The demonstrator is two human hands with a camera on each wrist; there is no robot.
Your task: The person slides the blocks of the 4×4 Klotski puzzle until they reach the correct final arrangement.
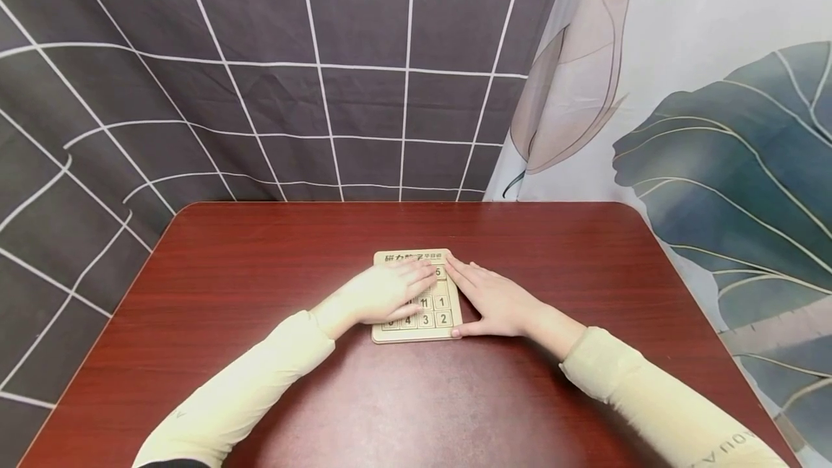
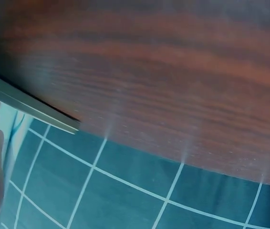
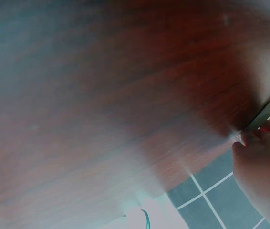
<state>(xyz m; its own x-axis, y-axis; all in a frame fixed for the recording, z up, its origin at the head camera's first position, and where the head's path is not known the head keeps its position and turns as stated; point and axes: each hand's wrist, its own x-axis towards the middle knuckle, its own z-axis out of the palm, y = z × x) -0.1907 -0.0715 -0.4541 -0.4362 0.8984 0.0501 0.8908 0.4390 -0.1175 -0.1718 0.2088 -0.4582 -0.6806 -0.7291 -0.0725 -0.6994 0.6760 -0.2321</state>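
Observation:
A pale, wood-coloured sliding number puzzle (image 1: 416,336) lies flat on the table in the head view, with dark lettering along its top edge. My left hand (image 1: 388,290) reaches across it from the left, straight fingers resting over the tiles and covering much of the upper and left rows. Tiles 5, 11, 1, 4, 3 and 2 show around it. Along the right edge, my right hand (image 1: 497,302) touches the frame, its extended fingers at the upper corner and its thumb at the lower corner. Both wrist views show the board's thin side edge and only part of a hand.
The puzzle lies on a reddish-brown wooden table (image 1: 273,237) with rounded far corners. Behind it hangs a dark grey cloth (image 1: 364,100) with a white grid. A pale curtain (image 1: 578,165) with large leaf prints hangs at the right.

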